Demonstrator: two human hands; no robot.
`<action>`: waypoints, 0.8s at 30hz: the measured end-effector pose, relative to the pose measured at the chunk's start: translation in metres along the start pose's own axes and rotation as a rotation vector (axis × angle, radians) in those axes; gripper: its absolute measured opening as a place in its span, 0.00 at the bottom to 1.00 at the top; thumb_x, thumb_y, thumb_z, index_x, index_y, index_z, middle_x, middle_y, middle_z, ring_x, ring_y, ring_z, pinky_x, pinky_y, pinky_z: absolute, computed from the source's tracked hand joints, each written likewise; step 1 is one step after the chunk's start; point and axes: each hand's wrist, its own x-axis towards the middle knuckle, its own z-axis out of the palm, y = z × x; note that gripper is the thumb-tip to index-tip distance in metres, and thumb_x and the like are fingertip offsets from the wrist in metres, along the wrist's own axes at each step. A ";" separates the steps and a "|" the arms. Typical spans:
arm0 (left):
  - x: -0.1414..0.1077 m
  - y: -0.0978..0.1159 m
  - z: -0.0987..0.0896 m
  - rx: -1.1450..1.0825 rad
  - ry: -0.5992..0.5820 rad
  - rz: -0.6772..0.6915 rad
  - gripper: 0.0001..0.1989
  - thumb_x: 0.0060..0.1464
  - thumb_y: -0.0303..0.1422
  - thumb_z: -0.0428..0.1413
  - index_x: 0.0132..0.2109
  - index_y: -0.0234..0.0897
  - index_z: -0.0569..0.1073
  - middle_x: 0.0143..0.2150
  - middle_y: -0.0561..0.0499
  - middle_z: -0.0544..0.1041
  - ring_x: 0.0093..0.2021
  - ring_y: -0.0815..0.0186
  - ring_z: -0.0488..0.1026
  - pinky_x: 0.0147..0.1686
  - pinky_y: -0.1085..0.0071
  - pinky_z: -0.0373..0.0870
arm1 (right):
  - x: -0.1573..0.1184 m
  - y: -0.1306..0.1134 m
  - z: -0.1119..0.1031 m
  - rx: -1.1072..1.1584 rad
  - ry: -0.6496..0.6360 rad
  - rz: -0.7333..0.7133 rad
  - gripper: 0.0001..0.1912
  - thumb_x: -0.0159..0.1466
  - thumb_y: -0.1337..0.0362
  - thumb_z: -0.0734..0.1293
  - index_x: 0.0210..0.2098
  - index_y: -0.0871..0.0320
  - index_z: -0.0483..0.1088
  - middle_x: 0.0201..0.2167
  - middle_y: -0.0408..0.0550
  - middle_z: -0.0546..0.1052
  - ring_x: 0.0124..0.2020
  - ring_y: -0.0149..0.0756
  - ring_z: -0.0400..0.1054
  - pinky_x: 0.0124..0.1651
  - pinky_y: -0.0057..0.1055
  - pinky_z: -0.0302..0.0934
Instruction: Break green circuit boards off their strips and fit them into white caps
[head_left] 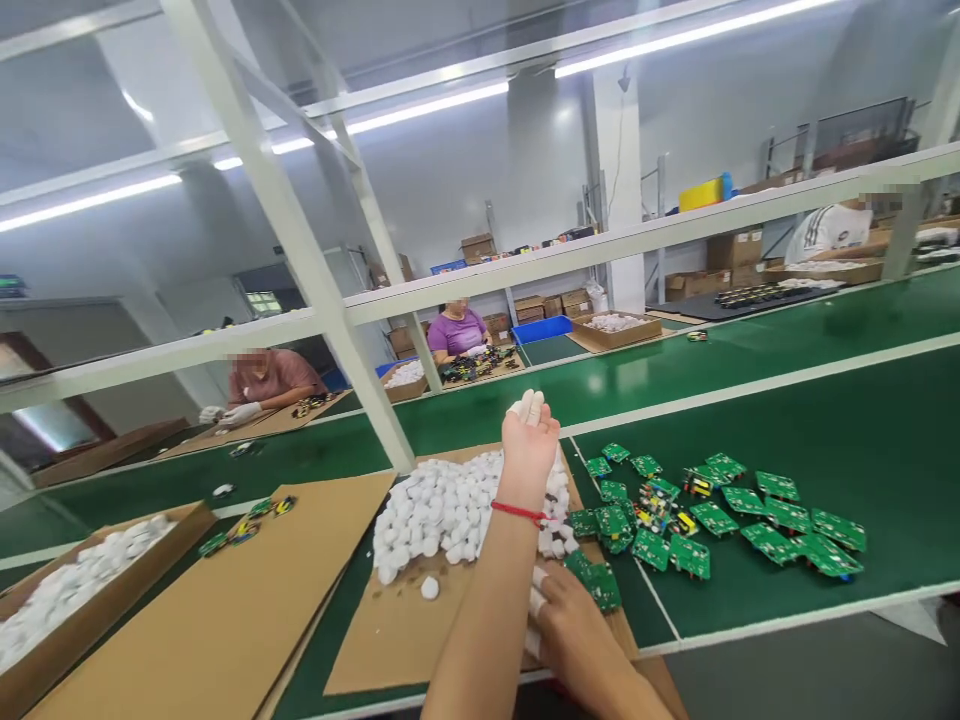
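Observation:
My left hand, with a red string on its wrist, reaches out past a heap of small white caps toward the far green belt. White covers sit on some of its fingertips. Its fingers look stretched out, with nothing visible in them. Lower down, my right hand is bent close to the cardboard sheet, also wearing white finger covers. My left forearm hides its fingertips, so any thing held there is out of sight. Just beyond it lie green circuit boards, and one loose white cap rests on the cardboard.
More circuit boards are scattered on the green surface at right. A slanted white post and rail cross in front. At left stand cardboard and a box of white pieces. Co-workers sit across the belt.

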 end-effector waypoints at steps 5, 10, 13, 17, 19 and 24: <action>-0.019 0.031 -0.029 -0.056 0.047 0.003 0.08 0.59 0.31 0.46 0.38 0.32 0.68 0.30 0.53 0.70 0.24 0.73 0.65 0.21 0.76 0.60 | 0.003 0.050 -0.077 -0.331 0.120 0.199 0.17 0.61 0.64 0.61 0.48 0.61 0.70 0.45 0.59 0.75 0.44 0.48 0.68 0.48 0.42 0.64; -0.046 0.071 -0.078 -0.024 0.047 0.068 0.07 0.59 0.30 0.48 0.37 0.32 0.69 0.29 0.53 0.70 0.23 0.74 0.65 0.19 0.77 0.59 | 0.018 0.138 -0.128 -0.406 0.167 0.393 0.13 0.55 0.67 0.60 0.34 0.65 0.74 0.31 0.66 0.77 0.34 0.56 0.69 0.36 0.47 0.62; -0.064 0.088 -0.117 0.046 0.101 0.181 0.07 0.58 0.31 0.49 0.37 0.31 0.69 0.30 0.53 0.70 0.24 0.74 0.65 0.19 0.77 0.60 | 0.021 0.158 -0.140 -0.407 0.189 0.459 0.07 0.49 0.65 0.63 0.18 0.58 0.71 0.18 0.59 0.73 0.28 0.55 0.68 0.28 0.43 0.57; -0.087 0.098 -0.172 0.157 0.264 0.394 0.07 0.58 0.32 0.50 0.38 0.31 0.69 0.31 0.53 0.71 0.24 0.74 0.66 0.20 0.77 0.62 | 0.025 0.138 -0.153 -0.381 0.398 0.545 0.17 0.53 0.57 0.60 0.30 0.63 0.75 0.24 0.66 0.74 0.34 0.60 0.66 0.30 0.45 0.54; -0.102 0.099 -0.200 0.214 0.327 0.459 0.07 0.58 0.31 0.51 0.38 0.31 0.69 0.31 0.53 0.71 0.24 0.74 0.66 0.21 0.77 0.63 | 0.026 0.119 -0.158 -0.295 0.481 0.584 0.23 0.56 0.57 0.57 0.40 0.68 0.73 0.27 0.66 0.75 0.31 0.52 0.68 0.30 0.42 0.56; -0.145 0.086 -0.264 0.333 0.434 0.502 0.07 0.57 0.32 0.52 0.38 0.31 0.71 0.32 0.52 0.73 0.25 0.73 0.67 0.23 0.75 0.66 | 0.005 0.071 -0.156 -0.052 0.414 0.567 0.21 0.57 0.59 0.58 0.37 0.67 0.75 0.18 0.52 0.73 0.16 0.32 0.61 0.21 0.31 0.56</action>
